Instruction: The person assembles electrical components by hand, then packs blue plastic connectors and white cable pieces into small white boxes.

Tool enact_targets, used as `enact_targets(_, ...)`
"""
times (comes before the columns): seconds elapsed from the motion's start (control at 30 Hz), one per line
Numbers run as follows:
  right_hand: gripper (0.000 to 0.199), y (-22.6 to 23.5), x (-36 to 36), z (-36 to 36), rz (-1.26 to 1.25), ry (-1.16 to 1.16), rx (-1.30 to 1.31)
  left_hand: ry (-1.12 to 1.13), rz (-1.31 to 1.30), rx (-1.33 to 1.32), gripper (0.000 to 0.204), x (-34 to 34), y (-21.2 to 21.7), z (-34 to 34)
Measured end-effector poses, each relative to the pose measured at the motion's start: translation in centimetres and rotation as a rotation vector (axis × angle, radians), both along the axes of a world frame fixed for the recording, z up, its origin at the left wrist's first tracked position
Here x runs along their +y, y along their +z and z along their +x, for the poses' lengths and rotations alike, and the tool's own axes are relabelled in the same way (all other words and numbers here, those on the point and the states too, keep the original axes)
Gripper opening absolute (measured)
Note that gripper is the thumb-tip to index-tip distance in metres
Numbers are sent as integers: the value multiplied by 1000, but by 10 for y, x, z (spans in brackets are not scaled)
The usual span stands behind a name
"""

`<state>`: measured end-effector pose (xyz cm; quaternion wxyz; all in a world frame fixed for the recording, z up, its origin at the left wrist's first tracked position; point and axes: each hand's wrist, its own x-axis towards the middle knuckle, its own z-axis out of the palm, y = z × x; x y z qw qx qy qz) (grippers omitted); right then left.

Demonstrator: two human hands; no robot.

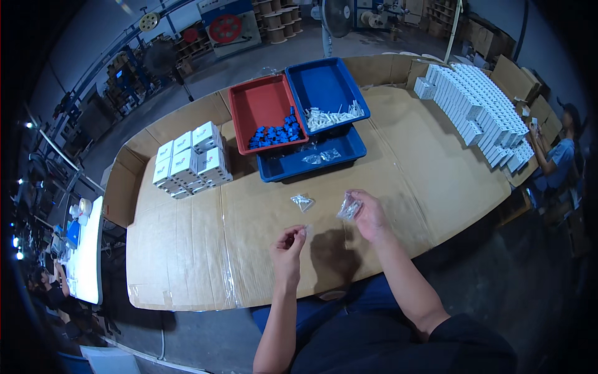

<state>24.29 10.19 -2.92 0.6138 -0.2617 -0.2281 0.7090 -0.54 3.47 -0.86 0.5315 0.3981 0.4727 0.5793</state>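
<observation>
Head view, right hand (372, 218) fingers pinching clear bag (349, 207), left hand (288, 242) pinch contents indiscernible

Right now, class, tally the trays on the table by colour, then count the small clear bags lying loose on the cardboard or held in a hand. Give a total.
Red tray: 1
Blue trays: 2, one upper, one lower
Clear bag on the cardboard: 1
Clear bag in the right hand: 1
Total: 5
</observation>
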Motion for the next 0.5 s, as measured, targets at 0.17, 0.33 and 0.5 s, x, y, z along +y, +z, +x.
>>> enact_targets(0.17, 24, 9, -19, -8, -60, -104, -107, -9, -6, -399, 17, -14, -4, 3)
enact_targets(0.33, 24, 7, -28, 2, -10, -92, -153, 23, 39, -331, 23, -11, 3, 6)
enact_targets(0.5, 20, -9, -27, 18, 71, -104, -232, 8, 33, -249, 27, -11, 5, 6)
